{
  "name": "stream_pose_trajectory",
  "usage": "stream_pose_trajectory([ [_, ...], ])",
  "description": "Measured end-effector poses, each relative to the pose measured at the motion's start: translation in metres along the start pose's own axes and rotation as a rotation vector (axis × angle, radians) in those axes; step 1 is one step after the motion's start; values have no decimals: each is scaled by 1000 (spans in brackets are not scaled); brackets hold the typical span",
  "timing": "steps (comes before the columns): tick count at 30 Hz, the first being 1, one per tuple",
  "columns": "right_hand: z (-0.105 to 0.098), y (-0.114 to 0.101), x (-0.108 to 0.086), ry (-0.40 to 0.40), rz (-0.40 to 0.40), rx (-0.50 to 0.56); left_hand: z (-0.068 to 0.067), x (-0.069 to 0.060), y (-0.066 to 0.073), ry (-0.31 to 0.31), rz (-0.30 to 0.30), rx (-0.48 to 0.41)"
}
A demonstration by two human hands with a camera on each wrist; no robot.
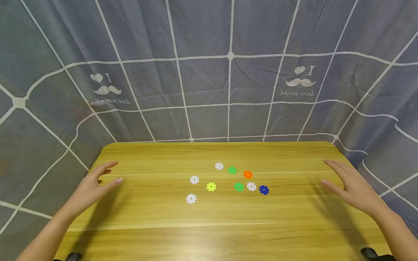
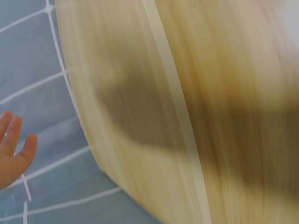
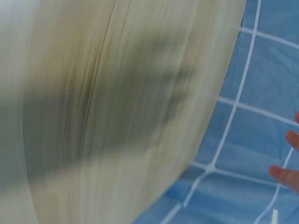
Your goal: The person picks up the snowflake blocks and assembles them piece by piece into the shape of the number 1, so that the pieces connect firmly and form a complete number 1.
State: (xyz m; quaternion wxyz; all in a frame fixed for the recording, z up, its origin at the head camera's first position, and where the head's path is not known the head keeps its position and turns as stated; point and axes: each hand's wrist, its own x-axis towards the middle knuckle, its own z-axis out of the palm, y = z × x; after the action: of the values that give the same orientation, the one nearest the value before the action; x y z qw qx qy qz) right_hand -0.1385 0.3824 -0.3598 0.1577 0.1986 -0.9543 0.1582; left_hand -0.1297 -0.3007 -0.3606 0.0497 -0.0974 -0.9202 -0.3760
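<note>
Several flat, notched plastic discs lie spread over the middle of the wooden table. Among them are a yellow-green disc, an orange disc, a dark blue disc, a green disc, another green disc and white discs such as the one at front left. My left hand hovers over the table's left side, fingers loosely bent, holding nothing. Over the right side hovers my right hand, its fingers extended and nothing in it. Both hands are well apart from the discs.
A grey-blue curtain with white grid lines hangs behind the table and along both sides. Dark wrist-mount parts show at the bottom edge near each forearm. Each hand casts a shadow on the wood.
</note>
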Motion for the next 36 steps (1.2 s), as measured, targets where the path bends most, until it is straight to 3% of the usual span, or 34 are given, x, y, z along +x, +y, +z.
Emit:
stream_pose_trajectory([
  [3,7,-7,3,22,16,91,9,2,4,-33,-35,-93],
  [8,21,-21,9,15,131,237,26,10,10,-104,-59,-176],
  [13,37,-33,17,-61,226,381,46,19,15,-145,-53,-216],
  [21,66,-41,26,-122,328,574,72,35,21,-153,-63,-290],
  [27,85,-45,33,-220,393,761,90,50,26,-206,-83,-363],
  [36,103,-53,45,-299,419,788,124,69,36,-301,-84,-402],
])
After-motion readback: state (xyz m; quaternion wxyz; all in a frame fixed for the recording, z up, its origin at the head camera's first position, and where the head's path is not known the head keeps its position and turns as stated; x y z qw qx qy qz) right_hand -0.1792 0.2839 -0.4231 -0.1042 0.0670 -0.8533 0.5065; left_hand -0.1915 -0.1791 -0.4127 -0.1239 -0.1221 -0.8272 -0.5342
